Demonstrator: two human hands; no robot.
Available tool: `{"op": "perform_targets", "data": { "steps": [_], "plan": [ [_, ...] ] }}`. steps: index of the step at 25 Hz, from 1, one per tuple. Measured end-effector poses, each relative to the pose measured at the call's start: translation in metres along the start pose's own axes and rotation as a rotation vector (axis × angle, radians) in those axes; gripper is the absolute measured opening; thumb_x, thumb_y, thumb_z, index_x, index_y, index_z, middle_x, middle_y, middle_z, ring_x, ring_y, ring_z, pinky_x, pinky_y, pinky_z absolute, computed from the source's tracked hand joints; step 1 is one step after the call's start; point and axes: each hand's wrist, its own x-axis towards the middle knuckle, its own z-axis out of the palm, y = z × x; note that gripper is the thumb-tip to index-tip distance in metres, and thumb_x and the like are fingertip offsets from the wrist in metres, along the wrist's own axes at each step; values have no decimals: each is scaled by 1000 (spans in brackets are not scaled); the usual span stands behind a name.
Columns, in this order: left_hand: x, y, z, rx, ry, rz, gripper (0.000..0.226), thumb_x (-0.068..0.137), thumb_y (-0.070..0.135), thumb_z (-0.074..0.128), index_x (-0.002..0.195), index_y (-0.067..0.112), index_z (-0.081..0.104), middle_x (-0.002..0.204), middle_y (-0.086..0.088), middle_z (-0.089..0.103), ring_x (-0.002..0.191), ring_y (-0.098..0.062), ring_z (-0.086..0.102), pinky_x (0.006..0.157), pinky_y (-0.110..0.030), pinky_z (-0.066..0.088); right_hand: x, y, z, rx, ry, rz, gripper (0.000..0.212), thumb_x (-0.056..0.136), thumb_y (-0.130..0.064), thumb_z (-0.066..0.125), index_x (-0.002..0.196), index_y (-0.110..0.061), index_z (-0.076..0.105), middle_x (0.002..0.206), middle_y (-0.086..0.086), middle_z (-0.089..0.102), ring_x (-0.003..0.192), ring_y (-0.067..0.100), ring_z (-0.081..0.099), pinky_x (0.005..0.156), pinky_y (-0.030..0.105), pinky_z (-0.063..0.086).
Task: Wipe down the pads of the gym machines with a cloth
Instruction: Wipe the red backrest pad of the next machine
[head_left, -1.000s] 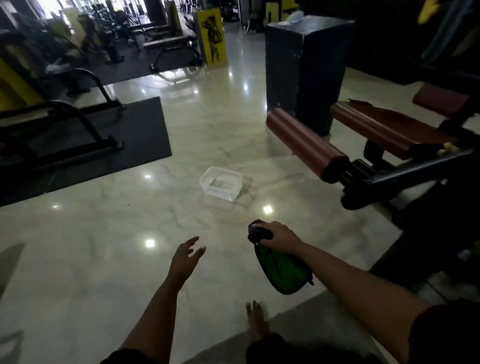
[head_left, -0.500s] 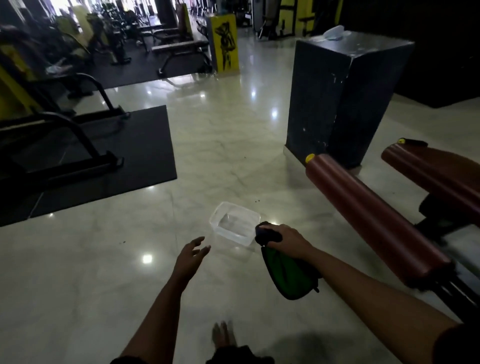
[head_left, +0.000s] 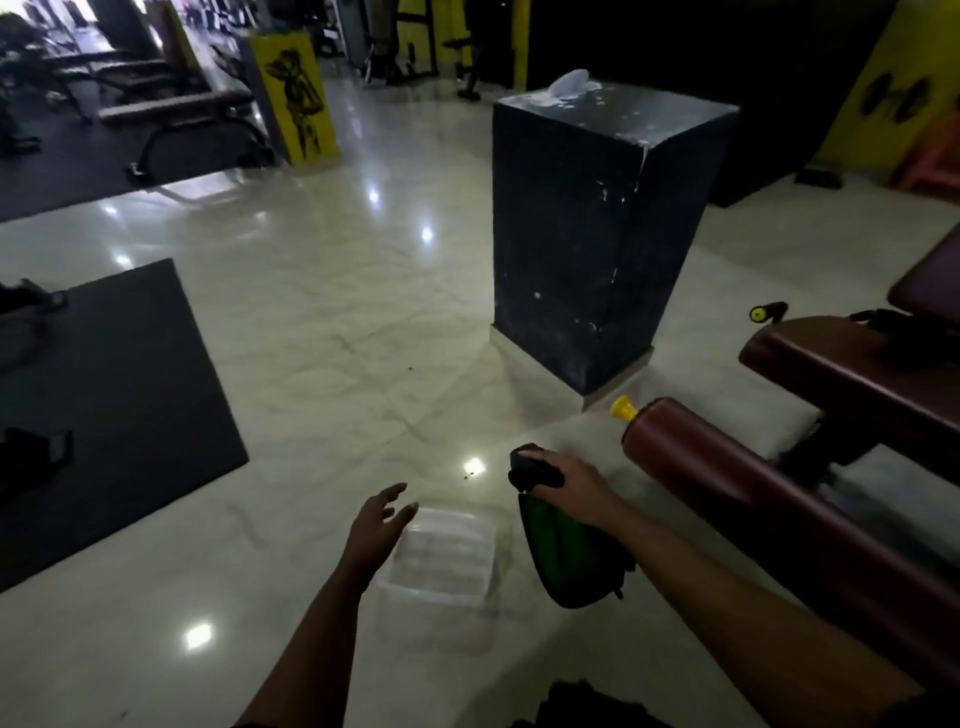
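My right hand (head_left: 563, 480) grips a green and dark cloth (head_left: 563, 551) that hangs down from it above the floor. Just right of that hand lies a maroon roller pad (head_left: 727, 483) with a yellow end cap (head_left: 623, 407). A flat maroon bench pad (head_left: 852, 374) sits behind it at the right edge. My left hand (head_left: 379, 530) is spread open, fingers relaxed, over the left rim of a clear plastic container (head_left: 441, 566) that stands on the floor. The cloth hangs beside the container's right side.
A tall black pillar (head_left: 597, 234) rises from the marble floor (head_left: 322, 322) ahead. A black rubber mat (head_left: 104, 405) lies at the left. Benches (head_left: 171, 104) and a yellow sign (head_left: 296, 93) stand at the back left.
The view has moved forward: the clear container now lies right under my left hand, and the roller pad's end is next to my right hand. The cloth stays gripped.
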Motion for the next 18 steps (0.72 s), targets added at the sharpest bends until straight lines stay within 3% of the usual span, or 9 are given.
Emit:
{"op": "perform_targets", "data": {
  "steps": [10, 18],
  "plan": [
    [260, 123, 69, -13, -162, 95, 42, 88, 28, 61, 128, 22, 53, 134, -5, 51, 120, -21, 51, 92, -28, 39, 206, 36, -95, 2, 97, 106, 56, 80, -25, 66, 133, -35, 47, 132, 9, 52, 121, 26, 50, 100, 31, 38],
    [389, 227, 163, 74, -345, 191, 44, 89, 28, 59, 132, 22, 49, 135, -3, 46, 123, -20, 47, 94, -29, 39, 315, 75, -195, 86, 240, 214, 51, 85, -25, 65, 133, -29, 48, 134, 8, 51, 122, 23, 49, 97, 23, 35]
  ]
}}
